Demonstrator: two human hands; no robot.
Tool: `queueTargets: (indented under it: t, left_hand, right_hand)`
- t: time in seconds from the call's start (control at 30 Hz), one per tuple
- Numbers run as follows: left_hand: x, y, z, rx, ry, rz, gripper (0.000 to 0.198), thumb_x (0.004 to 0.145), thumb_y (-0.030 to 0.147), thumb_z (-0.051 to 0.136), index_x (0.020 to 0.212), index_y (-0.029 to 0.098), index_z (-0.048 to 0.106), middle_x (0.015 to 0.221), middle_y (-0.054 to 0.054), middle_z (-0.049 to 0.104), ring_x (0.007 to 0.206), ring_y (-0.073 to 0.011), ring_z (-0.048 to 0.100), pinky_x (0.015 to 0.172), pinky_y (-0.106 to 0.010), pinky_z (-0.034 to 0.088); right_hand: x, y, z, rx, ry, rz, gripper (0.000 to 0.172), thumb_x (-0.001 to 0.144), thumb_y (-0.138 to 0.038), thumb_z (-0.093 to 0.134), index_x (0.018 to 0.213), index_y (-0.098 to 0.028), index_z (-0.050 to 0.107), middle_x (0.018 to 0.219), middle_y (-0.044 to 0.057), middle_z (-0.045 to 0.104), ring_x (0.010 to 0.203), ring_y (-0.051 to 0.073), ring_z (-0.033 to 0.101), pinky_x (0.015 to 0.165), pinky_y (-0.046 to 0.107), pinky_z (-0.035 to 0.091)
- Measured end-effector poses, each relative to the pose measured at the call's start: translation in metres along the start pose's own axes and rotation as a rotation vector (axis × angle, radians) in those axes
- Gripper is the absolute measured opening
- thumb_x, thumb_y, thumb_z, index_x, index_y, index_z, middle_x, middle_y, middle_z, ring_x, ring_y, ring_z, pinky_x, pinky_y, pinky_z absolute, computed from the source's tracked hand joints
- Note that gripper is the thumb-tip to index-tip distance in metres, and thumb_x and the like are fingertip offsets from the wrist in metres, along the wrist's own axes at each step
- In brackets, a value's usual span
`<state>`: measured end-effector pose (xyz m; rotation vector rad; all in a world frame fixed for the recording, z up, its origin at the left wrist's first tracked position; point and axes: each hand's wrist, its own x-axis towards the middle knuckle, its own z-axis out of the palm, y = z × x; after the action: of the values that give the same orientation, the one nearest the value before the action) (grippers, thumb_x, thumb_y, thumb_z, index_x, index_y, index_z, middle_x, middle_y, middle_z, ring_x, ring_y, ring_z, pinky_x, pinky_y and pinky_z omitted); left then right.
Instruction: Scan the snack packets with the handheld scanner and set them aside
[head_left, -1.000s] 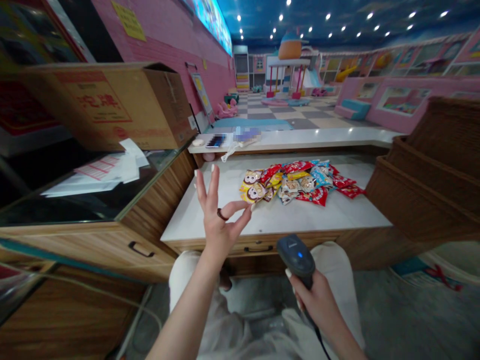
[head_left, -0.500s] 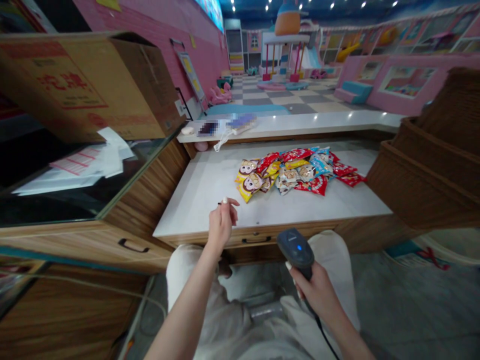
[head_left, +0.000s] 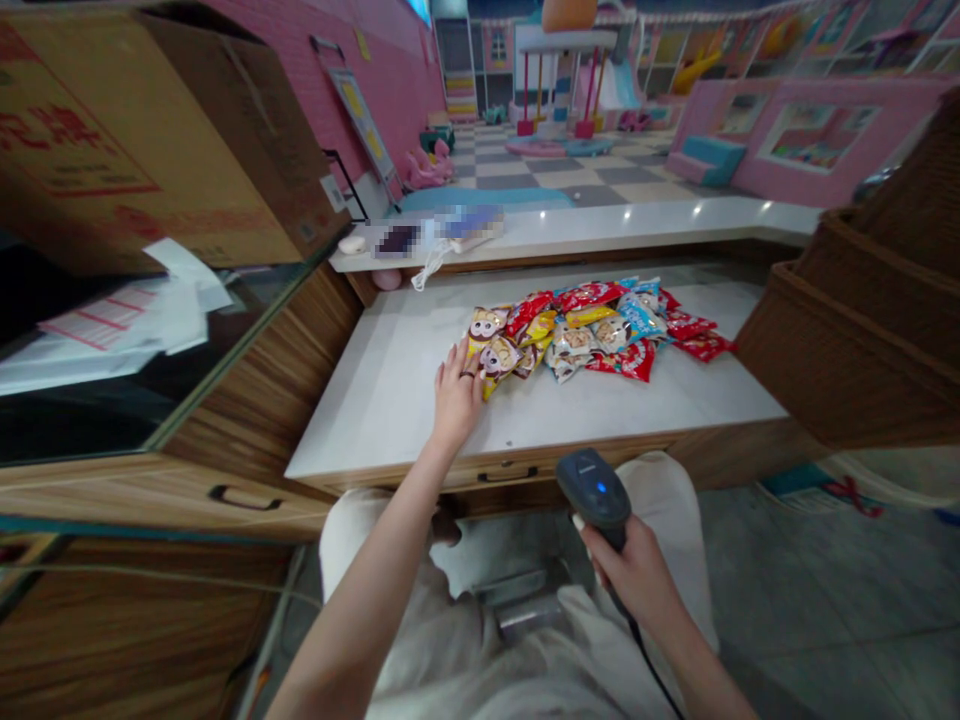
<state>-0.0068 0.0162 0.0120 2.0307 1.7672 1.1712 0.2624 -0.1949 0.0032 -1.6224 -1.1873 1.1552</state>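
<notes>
Red Chinese characters (head_left: 56, 130) stand on the cardboard box (head_left: 150, 150), the last one looking like 牌, the others warped. Print on the snack bags (head_left: 592, 330) and the barcode scanner (head_left: 592, 488) is too small to read.

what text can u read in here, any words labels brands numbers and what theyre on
On the cardboard carton: red Chinese characters, too warped to quote.
On the snack bags: print too small to read.
On the handheld barcode scanner: a small mark, too small to read.
On the papers: printing too small to read.
On the sign board: too small to read.
</notes>
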Motion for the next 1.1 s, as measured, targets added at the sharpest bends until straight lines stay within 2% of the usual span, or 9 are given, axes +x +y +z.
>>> queueTargets:
  t: [0.17,0.27,0.33,0.43,0.57,0.73,0.83,1.0,1.1]
  left_hand:
    - [0.005,0.004,0.018,0.239,-0.111,-0.030,0.068,0.111,0.042,0.062,0.175,0.021,0.054,0.189,-0.022,0.036,0.176,-0.0481,0.032,0.141,-0.071,0.027]
    - [0.009,0.003,0.022,0.228,-0.146,-0.022,0.082,0.104,0.041,0.075,0.178,0.018,0.048,0.184,-0.025,0.045,0.171,-0.0493,0.040,0.140,-0.071,0.029]
    - [0.012,0.001,0.022,0.169,-0.138,0.002,0.077,0.101,0.031,0.076,0.173,0.018,0.053,0.177,-0.025,0.054,0.166,-0.0463,0.050,0.139,-0.069,0.033]
    - [0.014,-0.002,0.019,-0.031,-0.058,-0.032,0.060,0.098,0.023,0.074,0.157,0.016,0.066,0.164,-0.026,0.067,0.156,-0.0432,0.060,0.137,-0.065,0.039]
    - [0.004,-0.001,0.005,-0.619,0.044,-0.220,0.062,0.094,0.038,0.085,0.149,0.021,0.063,0.145,-0.019,0.077,0.139,-0.0354,0.072,0.126,-0.057,0.055]
    - [-0.019,0.000,-0.017,-1.256,-0.101,-0.534,0.058,0.086,0.044,0.092,0.132,0.021,0.067,0.126,-0.012,0.083,0.126,-0.0332,0.079,0.107,-0.049,0.069]
    - [-0.026,-0.004,-0.021,-1.332,-0.170,-0.624,0.051,0.086,0.044,0.091,0.125,0.019,0.070,0.124,-0.013,0.084,0.127,-0.0349,0.080,0.106,-0.050,0.070]
    - [-0.028,-0.009,-0.018,-1.273,-0.196,-0.603,0.069,0.073,0.036,0.106,0.128,0.019,0.067,0.128,-0.015,0.085,0.129,-0.0347,0.081,0.113,-0.051,0.067]
    - [-0.030,-0.010,-0.016,-1.255,-0.202,-0.596,0.071,0.072,0.042,0.107,0.127,0.017,0.069,0.126,-0.016,0.086,0.130,-0.0370,0.081,0.112,-0.053,0.067]
  right_hand:
    - [0.001,-0.001,0.000,0.001,0.005,-0.010,0.036,0.079,-0.060,0.077,0.070,-0.029,0.060,0.049,-0.001,0.059,0.042,0.020,0.054,0.045,0.031,0.042]
    - [0.000,-0.003,-0.001,-0.002,0.006,-0.021,0.036,0.079,-0.060,0.077,0.071,-0.029,0.061,0.049,-0.001,0.058,0.042,0.020,0.053,0.044,0.031,0.042]
    - [-0.001,-0.004,-0.001,-0.003,0.005,-0.021,0.035,0.079,-0.060,0.077,0.073,-0.028,0.063,0.050,-0.001,0.058,0.042,0.021,0.054,0.044,0.031,0.043]
    - [-0.003,-0.005,-0.002,-0.008,0.007,-0.023,0.035,0.079,-0.060,0.076,0.073,-0.028,0.064,0.049,-0.001,0.058,0.042,0.021,0.054,0.044,0.031,0.044]
    - [-0.004,-0.007,-0.002,-0.020,-0.009,-0.045,0.035,0.082,-0.059,0.076,0.071,-0.029,0.062,0.047,-0.001,0.057,0.040,0.020,0.054,0.043,0.031,0.044]
    - [-0.002,-0.008,0.001,-0.018,-0.021,-0.104,0.036,0.084,-0.058,0.078,0.072,-0.029,0.062,0.046,-0.001,0.058,0.041,0.021,0.057,0.040,0.028,0.042]
    - [0.000,-0.011,0.006,-0.007,-0.041,-0.133,0.034,0.085,-0.056,0.080,0.074,-0.029,0.062,0.048,-0.001,0.060,0.041,0.021,0.059,0.040,0.028,0.043]
    - [0.004,-0.022,0.015,0.015,-0.063,-0.141,0.030,0.086,-0.054,0.075,0.079,-0.028,0.063,0.053,-0.001,0.066,0.043,0.021,0.066,0.048,0.029,0.051]
    - [0.008,-0.031,0.021,0.009,-0.087,-0.175,0.026,0.088,-0.050,0.074,0.081,-0.027,0.064,0.053,0.000,0.070,0.047,0.022,0.071,0.055,0.029,0.056]
